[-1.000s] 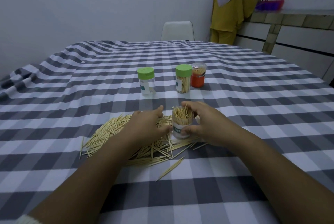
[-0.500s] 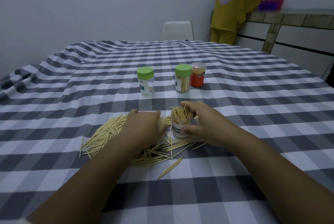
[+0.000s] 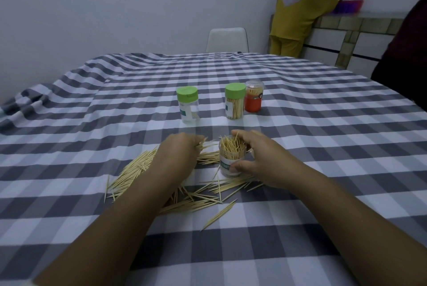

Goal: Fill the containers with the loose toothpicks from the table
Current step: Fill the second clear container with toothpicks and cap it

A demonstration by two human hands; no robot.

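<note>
- My right hand point(image 3: 261, 158) grips the open jar point(image 3: 231, 164): thumb on the label low at the front, fingers curled round the far side at the rim.
- Jar stands upright on the cloth point(image 3: 323, 137), packed with picks sticking up past the rim.
- My left hand point(image 3: 179, 155) sits just left of the jar, fingers curled down over picks; a few poke out past the fingertips toward the jar. Looks like a pinch on a small bunch, but the fingers are hidden from me, so I can't tell how tight.
- Loose picks point(image 3: 136, 170) lie in a pile left of and under my left wrist, more scattered in front of the jar and under both forearms; one stray point(image 3: 219, 215) lies apart, nearest me.
- Behind my hands, well apart: left green-lid jar point(image 3: 187, 104), nearly empty; right green-lid jar point(image 3: 234, 104), full; orange jar point(image 3: 253, 96) touching or just beside it, can't tell which.
- Open cloth all round the three jars, and wide open on the right side of the table.
- Cloth is rumpled at the far left edge; the far edge meets a white chair point(image 3: 227, 39).
- A dark shape point(image 3: 402, 54) intrudes at the right edge.
- A person in yellow point(image 3: 298, 8) stands at a counter point(image 3: 360, 29) in the far right corner.
</note>
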